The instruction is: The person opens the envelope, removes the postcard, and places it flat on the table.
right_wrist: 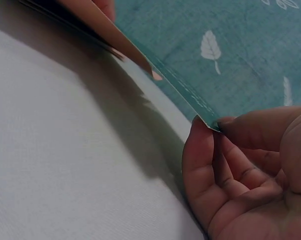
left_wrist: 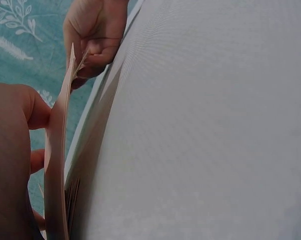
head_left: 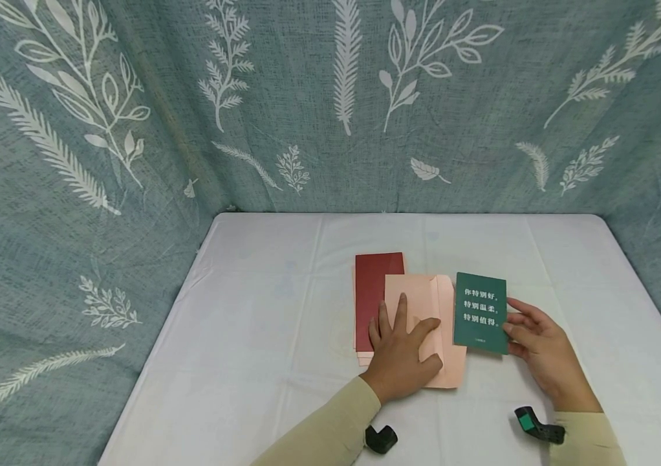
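A dark green card [head_left: 480,313] with lines of white characters is pinched at its right edge between the thumb and fingers of my right hand [head_left: 546,353]. Its left edge is right at the open side of a pale pink envelope [head_left: 413,294]. My left hand [head_left: 403,359] lies spread over that envelope, fingertips on its face. In the left wrist view the envelope [left_wrist: 56,165] stands edge-on, close over the white cloth. Behind it, a dark red card [head_left: 368,298] lies on more pink paper, partly covered by the envelope.
A white cloth covers the table [head_left: 260,291]. Green-blue curtains [head_left: 307,97] with white leaf prints hang behind and at both sides. Black wrist-worn pieces [head_left: 381,440] show below the hands. Pink paper edges [head_left: 363,359] stick out beneath the red card.
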`<state>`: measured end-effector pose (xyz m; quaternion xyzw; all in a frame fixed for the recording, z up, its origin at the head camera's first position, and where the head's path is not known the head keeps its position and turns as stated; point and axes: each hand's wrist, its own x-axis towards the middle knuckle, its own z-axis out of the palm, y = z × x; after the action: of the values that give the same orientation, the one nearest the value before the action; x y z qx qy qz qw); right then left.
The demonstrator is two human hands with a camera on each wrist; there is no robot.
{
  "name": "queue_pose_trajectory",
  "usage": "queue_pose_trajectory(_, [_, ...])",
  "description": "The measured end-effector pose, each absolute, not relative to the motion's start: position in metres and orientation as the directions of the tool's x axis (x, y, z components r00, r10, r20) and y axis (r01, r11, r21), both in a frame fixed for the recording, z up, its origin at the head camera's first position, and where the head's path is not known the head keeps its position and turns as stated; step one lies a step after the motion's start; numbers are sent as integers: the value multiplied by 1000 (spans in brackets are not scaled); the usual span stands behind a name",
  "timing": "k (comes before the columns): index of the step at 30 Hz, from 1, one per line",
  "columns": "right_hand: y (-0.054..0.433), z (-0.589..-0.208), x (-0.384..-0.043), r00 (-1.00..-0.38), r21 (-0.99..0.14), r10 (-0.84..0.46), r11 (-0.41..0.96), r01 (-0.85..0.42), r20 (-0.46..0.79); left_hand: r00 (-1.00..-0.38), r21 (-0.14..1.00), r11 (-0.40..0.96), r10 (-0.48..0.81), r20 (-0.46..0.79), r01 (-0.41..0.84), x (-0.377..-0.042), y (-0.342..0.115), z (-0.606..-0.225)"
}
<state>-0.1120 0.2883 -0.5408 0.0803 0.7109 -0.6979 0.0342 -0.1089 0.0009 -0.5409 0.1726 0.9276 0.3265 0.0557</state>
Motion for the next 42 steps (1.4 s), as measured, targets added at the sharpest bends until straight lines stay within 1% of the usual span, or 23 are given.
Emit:
queue_pose_trajectory(3, [293, -540, -111, -984, -987, 84, 21, 160, -158, -934, 626, 726, 357, 8, 283, -109, 1, -539])
queue_pose_trajectory(9, [300, -538, -108, -983, -990, 120, -16, 137, -138, -933, 624, 728, 359, 7, 285, -109, 1, -538])
queue_pose_trajectory(13, [303, -536, -107, -979, -988, 141, -53, 142, -148, -932, 620, 729, 362, 10, 290, -109, 1, -538])
queue_pose_trajectory(20, [309, -535, -108, -975, -987, 164, -76, 142, -153, -928, 634, 713, 371, 23, 301, -109, 0, -540])
queue_pose_trajectory(28, [314, -536, -108, -976, -990, 188, -112, 85, -105, -929, 635, 715, 371, 11, 293, -109, 0, -541])
queue_pose_trajectory(33, [317, -537, -107, -972, -989, 214, -127, 71, -97, -929, 636, 714, 369, 15, 294, -109, 0, -541])
queue_pose_trajectory(38, [318, -535, -106, -949, -991, 283, -47, 128, -136, -930, 632, 720, 369, 2, 287, -109, 0, -541])
queue_pose_trajectory(42, [317, -532, -105, -921, -974, 350, 83, 211, -170, -930, 628, 724, 368, 0, 286, -109, 0, -542])
